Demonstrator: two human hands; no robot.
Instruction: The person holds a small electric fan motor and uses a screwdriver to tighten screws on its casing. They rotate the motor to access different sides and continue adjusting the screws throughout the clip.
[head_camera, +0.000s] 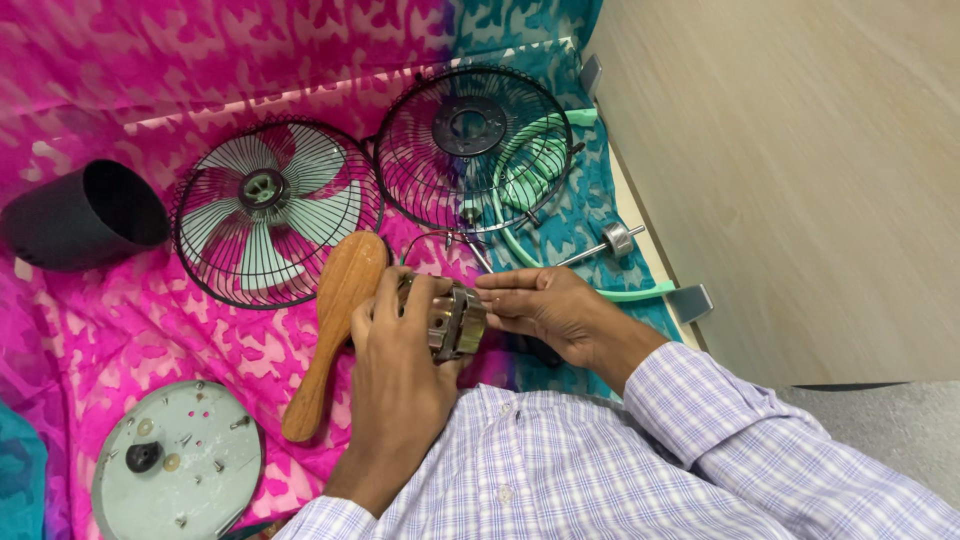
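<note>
Pink-and-teal cloth (120, 330) covers my bench. My left hand (400, 370) grips the metal motor core (455, 322), right hand (545, 310) pinching its edge. I judge it heavy, rigid, best held around its sides.

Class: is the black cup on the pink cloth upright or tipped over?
Tipped over: the black cup lies on its side, its open mouth facing sideways toward the fan guard.

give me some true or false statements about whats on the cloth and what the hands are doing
1. Both hands grip a metal motor part. True: the left hand and the right hand hold it between them.
2. The wooden brush lies on the bare floor. False: it lies on the pink cloth.
3. Two fan grilles lie side by side. True: one grille holds pale blades, the other does not.
4. The black cylinder stands to the right of the grilles. False: it lies to their left.
</note>
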